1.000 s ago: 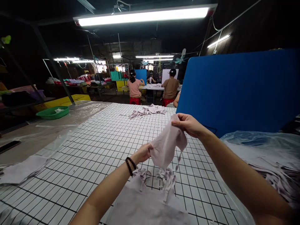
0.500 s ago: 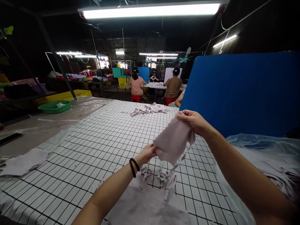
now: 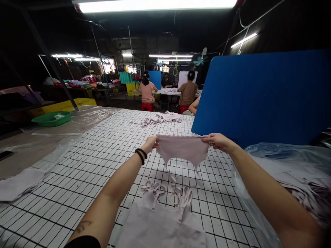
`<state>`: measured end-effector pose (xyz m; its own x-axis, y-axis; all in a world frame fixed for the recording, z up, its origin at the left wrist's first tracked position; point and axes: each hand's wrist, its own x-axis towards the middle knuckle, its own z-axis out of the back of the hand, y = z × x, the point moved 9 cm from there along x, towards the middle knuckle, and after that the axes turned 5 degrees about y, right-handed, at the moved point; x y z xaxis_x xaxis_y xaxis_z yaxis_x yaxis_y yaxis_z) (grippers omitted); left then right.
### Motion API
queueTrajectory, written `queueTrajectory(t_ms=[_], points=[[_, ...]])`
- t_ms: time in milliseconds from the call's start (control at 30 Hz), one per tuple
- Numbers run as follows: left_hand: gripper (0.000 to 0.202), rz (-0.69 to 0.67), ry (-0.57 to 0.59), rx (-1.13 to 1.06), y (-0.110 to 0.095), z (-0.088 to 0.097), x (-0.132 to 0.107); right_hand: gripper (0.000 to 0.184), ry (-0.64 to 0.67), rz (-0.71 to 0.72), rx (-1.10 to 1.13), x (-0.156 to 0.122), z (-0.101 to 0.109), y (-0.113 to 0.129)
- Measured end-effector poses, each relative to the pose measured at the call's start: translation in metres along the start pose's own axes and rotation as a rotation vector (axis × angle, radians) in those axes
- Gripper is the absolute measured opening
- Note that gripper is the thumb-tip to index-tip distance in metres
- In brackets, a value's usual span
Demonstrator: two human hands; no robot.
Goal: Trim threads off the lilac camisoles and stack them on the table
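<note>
above the gridded table (image 3: 103,165) — pale fabric piece (image 3: 182,148) taut between left hand (image 3: 150,144) and right hand (image 3: 216,141), both pinched on its corners

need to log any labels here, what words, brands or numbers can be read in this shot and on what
None can be read.
The pale fabric piece held between the left hand and right hand shows no print.
The blue board and gridded table carry no text.
The far crates are too small to tell.

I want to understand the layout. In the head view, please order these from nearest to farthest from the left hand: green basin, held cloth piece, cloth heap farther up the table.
1. held cloth piece, pinched in its fingers
2. cloth heap, ahead, farther up the table
3. green basin, far left
</note>
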<state>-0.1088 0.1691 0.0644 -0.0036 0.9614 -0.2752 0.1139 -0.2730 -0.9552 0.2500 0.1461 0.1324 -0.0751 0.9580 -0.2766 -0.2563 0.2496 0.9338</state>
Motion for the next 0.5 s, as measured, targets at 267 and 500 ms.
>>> queueTrajectory(t_ms=[267,500], points=[[0.014,-0.31,0.029,-0.161,-0.123,-0.038,0.038,0.037,-0.217,0.304,0.285,0.026,0.024,0.07],[0.013,-0.414,0.17,-0.176,-0.126,-0.031,-0.004,0.047,-0.173,0.59,0.276,-0.032,0.008,0.082]])
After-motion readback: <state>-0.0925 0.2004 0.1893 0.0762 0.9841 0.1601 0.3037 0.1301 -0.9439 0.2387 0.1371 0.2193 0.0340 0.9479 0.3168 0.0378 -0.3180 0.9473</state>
